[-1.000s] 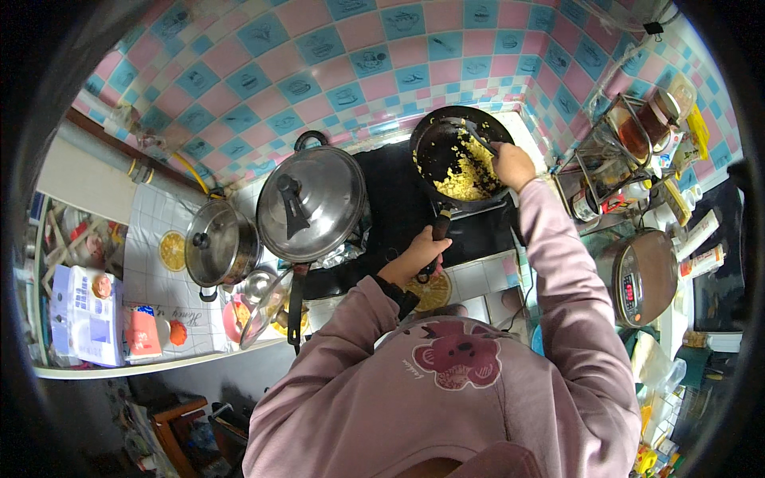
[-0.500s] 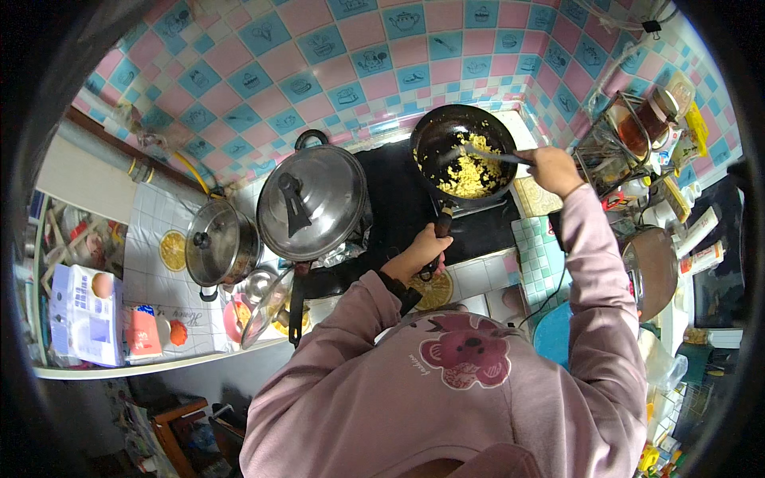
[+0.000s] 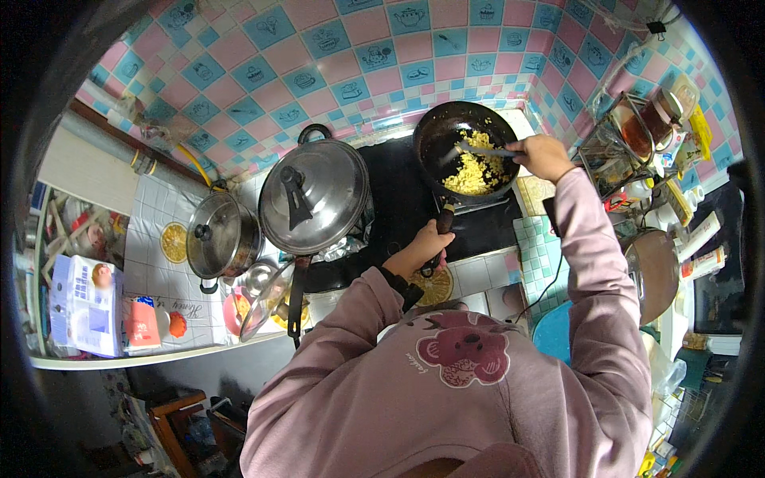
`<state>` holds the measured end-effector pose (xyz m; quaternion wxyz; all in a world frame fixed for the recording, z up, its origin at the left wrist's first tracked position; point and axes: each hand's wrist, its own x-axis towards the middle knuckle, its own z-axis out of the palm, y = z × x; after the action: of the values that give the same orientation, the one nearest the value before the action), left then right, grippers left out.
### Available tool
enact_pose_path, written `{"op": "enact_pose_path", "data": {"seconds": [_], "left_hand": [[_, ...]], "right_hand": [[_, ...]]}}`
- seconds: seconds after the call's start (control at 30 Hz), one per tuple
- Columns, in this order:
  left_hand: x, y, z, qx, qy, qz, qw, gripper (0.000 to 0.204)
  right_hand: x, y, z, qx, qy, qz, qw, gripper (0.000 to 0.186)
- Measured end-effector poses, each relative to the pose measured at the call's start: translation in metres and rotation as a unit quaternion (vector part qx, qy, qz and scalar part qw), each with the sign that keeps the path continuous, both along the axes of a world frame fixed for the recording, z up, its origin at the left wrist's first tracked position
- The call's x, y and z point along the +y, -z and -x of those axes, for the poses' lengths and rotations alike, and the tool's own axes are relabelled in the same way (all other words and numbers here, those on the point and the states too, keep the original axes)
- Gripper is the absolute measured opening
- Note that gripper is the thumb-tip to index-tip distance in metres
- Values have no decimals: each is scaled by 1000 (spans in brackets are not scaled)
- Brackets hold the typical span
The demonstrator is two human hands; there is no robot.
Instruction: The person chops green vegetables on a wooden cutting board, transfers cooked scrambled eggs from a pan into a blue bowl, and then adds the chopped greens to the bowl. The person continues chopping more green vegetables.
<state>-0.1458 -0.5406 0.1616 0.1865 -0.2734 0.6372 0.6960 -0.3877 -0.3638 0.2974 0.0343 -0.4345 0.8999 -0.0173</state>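
The left hand's grip is wrapped around the dark brown handle of the round black frying pan; holding that firm should stop the pan sliding. The right hand's grip clasps the slim grey spatula, which reaches in over the pan's right rim. The crumbly yellow food, in the pan right of the frame's upper centre, lies heaped toward the lower right; low, flat strokes toward the bare upper left would likely spread it evenly without spilling onto the black stove top.
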Motion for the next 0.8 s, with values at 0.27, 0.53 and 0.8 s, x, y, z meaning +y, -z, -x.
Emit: {"op": "enact_pose_path", "data": {"seconds": [0.27, 0.53, 0.8], "left_hand": [[0, -3, -1, -2, -2, 11, 1000, 53], [2, 0, -1, 4, -6, 15, 1000, 49], [2, -5, -2, 2, -4, 15, 1000, 51]], "right_hand": [[-35, 27, -22, -22, 19, -89, 996, 36], [-28, 24, -8, 124, 7, 5, 992, 37], [-42, 58, -47, 28, 146, -55, 987, 23]]}}
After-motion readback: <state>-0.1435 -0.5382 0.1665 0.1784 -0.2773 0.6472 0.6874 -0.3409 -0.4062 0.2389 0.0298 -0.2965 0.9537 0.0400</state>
